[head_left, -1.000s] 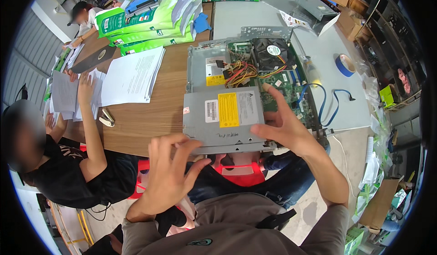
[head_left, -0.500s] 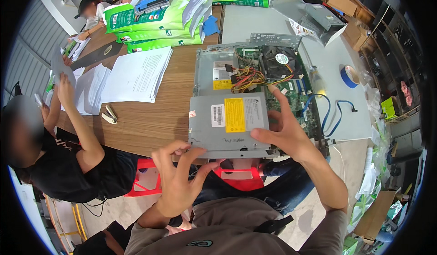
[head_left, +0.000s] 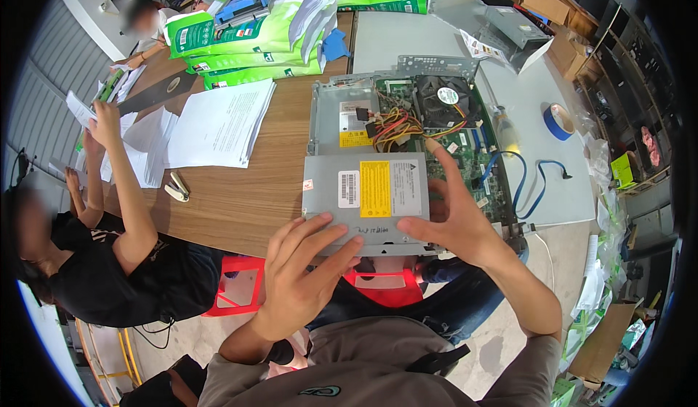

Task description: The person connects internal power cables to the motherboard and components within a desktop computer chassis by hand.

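Observation:
A grey power supply box with a yellow label lies at the near end of an opened computer case. My left hand rests on its near left part, fingers spread over the top, palm beyond the edge. At the right side of the box, my right hand has its thumb on top and other fingers curled by the side, partly hidden. Its index finger stretches toward a bundle of coloured cables. Beyond lie a black fan and a green circuit board.
Left of the case are paper stacks, a stapler and green paper packs. A blue tape roll and blue cable lie to the right. A co-worker sits at the left, holding paper.
My left hand has moved from the near left edge up onto the top of the power supply. My right hand stays nearly in place. The co-worker's hands and paper have shifted.

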A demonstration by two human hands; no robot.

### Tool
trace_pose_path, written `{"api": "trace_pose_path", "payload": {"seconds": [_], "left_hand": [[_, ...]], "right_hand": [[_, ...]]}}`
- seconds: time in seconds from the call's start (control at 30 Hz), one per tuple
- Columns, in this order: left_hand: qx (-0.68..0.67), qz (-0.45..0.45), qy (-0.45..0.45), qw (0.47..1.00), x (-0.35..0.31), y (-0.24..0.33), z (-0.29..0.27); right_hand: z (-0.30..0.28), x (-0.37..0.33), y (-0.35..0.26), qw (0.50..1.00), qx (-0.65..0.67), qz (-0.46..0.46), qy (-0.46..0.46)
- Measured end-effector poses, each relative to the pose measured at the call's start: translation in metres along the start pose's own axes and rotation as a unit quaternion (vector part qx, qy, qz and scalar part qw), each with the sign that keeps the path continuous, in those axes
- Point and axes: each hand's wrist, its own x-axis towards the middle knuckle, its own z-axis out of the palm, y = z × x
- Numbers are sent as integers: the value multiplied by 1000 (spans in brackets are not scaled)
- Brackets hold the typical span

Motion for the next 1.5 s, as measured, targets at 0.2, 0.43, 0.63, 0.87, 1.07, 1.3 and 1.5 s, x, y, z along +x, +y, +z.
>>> {"api": "trace_pose_path", "payload": {"seconds": [0.2,0.43,0.63,0.87,1.07,1.3,1.5], "left_hand": [[35,-4,7,999,0,6,2],[53,62,41,996,-2,-9,9],[37,64,57,996,0,-14,0],[-175,-23,-37,984,9,-53,-3],[-363,-62,-73,927,8,-64,10],[-403,-181,3,897,-5,-64,27],[-467,-167,45,867,8,-66,49]], "right_hand": [[-6,4,4,1000,-24,1,-13],[-10,12,6,998,-27,5,-55],[-7,15,4,995,32,-31,-88],[-3,11,4,995,50,8,-85],[-6,5,4,995,54,1,-87],[4,10,-6,995,44,6,-94],[0,-2,0,996,-84,-24,-3]]}}
